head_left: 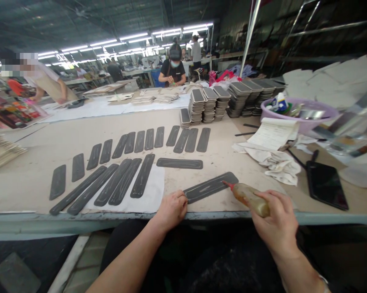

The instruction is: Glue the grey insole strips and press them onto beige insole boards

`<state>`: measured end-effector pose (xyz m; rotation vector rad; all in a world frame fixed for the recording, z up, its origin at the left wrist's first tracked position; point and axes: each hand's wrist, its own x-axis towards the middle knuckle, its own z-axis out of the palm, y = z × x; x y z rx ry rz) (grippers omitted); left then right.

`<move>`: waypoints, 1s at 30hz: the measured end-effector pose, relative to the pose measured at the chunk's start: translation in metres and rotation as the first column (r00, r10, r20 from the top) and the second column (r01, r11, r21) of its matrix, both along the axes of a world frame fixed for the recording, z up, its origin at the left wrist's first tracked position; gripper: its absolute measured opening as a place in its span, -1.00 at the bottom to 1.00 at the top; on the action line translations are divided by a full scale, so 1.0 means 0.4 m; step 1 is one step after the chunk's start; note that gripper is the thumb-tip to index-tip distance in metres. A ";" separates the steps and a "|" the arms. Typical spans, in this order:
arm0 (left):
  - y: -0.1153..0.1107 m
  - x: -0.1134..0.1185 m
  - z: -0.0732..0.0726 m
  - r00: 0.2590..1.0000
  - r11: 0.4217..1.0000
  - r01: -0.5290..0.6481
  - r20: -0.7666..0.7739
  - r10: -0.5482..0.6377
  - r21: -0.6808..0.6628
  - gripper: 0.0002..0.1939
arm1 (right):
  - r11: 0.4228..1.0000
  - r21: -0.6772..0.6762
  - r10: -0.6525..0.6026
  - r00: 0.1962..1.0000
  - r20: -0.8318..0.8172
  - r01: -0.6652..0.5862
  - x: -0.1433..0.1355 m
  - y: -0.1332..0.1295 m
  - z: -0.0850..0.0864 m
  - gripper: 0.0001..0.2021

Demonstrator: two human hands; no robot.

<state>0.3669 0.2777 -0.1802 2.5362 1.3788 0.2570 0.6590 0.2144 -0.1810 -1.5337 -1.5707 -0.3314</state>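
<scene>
My right hand (276,219) is wrapped round a glue bottle (250,198) of cloudy yellowish plastic, tilted so its red nozzle touches or nearly touches a dark grey strip (212,188). Thin shiny lines of glue run along that strip. At the strip's left end, my left hand (173,207) pinches the near edge with curled fingers. Left of it, several long grey strips (118,183) lie slanted, partly on a white sheet (154,191). One more strip (179,163) lies crosswise just beyond. Shorter grey pieces (139,141) form a row farther back, many with glue lines.
Stacks of grey pieces with pale edges (198,106) stand at the back. To the right are a purple basin (311,122), a notepad (273,133), a crumpled cloth (281,165) and a black phone-like device (326,185). A co-worker (173,71) sits across the table.
</scene>
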 end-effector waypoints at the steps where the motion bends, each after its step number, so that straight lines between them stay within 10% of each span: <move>1: 0.000 -0.001 -0.001 1.000 1.000 0.003 0.004 -0.003 0.001 -0.79 | 0.999 0.005 -0.043 0.999 0.014 0.043 0.007 -0.002 0.000 -0.75; 9: -0.001 -0.001 -0.002 1.000 1.000 0.013 0.009 -0.013 -0.010 -0.80 | 0.964 -0.033 0.262 0.961 -0.084 -0.266 -0.044 -0.006 0.023 -0.75; 15: 0.000 -0.002 -0.005 1.000 1.000 0.019 0.025 -0.019 -0.017 -0.81 | 0.992 0.088 -0.090 0.996 -0.030 0.092 0.042 0.016 -0.007 -0.72; 21: 0.006 -0.004 -0.009 0.999 1.000 0.018 0.044 -0.017 -0.016 -0.82 | 0.998 0.015 0.065 0.993 -0.098 -0.064 0.027 0.016 0.008 -0.72; 30: 0.008 -0.003 -0.014 0.999 1.000 0.014 0.050 -0.013 -0.022 -0.81 | 0.989 0.073 -0.125 0.991 -0.037 0.128 0.072 0.074 0.003 -0.73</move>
